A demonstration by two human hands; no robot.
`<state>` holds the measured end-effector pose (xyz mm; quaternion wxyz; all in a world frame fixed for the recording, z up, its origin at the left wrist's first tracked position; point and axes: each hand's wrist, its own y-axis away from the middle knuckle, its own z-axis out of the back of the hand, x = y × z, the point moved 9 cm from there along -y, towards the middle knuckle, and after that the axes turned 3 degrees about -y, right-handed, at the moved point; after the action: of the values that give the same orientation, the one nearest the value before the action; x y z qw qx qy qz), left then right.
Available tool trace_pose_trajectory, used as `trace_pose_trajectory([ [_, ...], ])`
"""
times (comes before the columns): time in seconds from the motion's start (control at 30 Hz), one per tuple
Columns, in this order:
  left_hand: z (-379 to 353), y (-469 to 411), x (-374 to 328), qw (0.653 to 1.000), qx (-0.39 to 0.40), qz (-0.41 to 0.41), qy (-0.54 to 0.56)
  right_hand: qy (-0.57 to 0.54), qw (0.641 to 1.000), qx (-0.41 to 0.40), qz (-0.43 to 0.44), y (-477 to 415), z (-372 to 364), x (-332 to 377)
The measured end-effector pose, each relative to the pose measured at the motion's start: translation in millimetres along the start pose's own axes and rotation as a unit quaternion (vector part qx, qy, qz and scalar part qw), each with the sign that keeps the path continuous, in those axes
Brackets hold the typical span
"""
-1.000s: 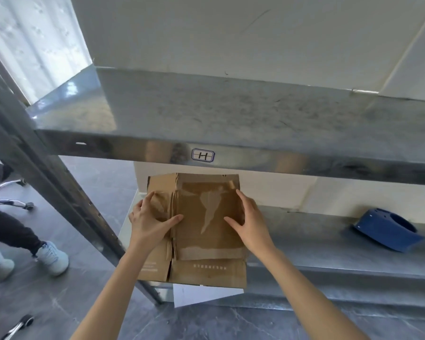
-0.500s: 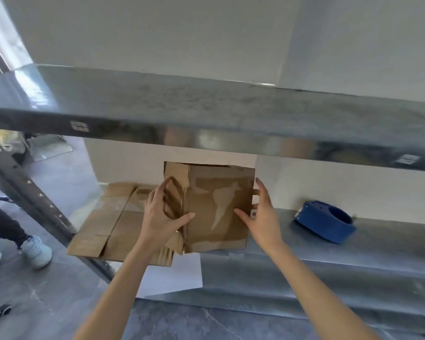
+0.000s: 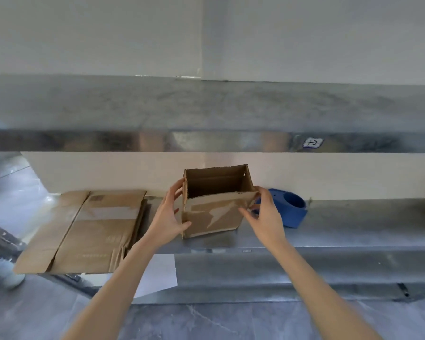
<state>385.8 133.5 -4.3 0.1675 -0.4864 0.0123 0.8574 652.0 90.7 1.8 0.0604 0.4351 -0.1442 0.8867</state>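
The little box (image 3: 211, 217) is matt brown corrugated cardboard with a shiny patch of clear tape on its front (same cardboard as the flattened cartons (image 3: 91, 229)), the shelf (image 3: 353, 231) is dull, scuffed grey metal, and the tape dispenser (image 3: 292, 212) is smooth blue plastic.

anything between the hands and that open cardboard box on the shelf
Nothing visible: the left hand and right hand hold the cardboard box at its sides. The blue tape dispenser sits beyond the right hand.
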Motion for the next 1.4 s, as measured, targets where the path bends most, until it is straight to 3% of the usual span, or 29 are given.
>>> trace_pose_trajectory([
  [0.4, 12, 3, 7, 0.994, -0.06, 0.024, 0.09, -0.005, 0.997, 0.01, 0.074, -8, 0, 19],
  [0.7, 12, 0, -1, 0.999, -0.037, -0.016, 0.028, 0.077, 0.993, 0.069, 0.062, -4, -14, 17],
  [0.83, 13, -4, 0, 0.996, -0.023, 0.0, 0.091, 0.027, 0.997, 0.049, 0.057, -10, -11, 17],
  [1.0, 23, -11, 9, 0.997, -0.06, 0.02, 0.053, -0.013, 0.999, -0.008, 0.041, -17, -4, 15],
  [1.17, 24, -14, 7, 0.996, -0.05, 0.013, 0.072, -0.026, 0.999, 0.025, 0.039, -18, -11, 21],
  [1.4, 24, -19, 3, 0.999, -0.027, -0.026, 0.014, 0.024, 0.997, 0.056, 0.051, -23, -13, 29],
])
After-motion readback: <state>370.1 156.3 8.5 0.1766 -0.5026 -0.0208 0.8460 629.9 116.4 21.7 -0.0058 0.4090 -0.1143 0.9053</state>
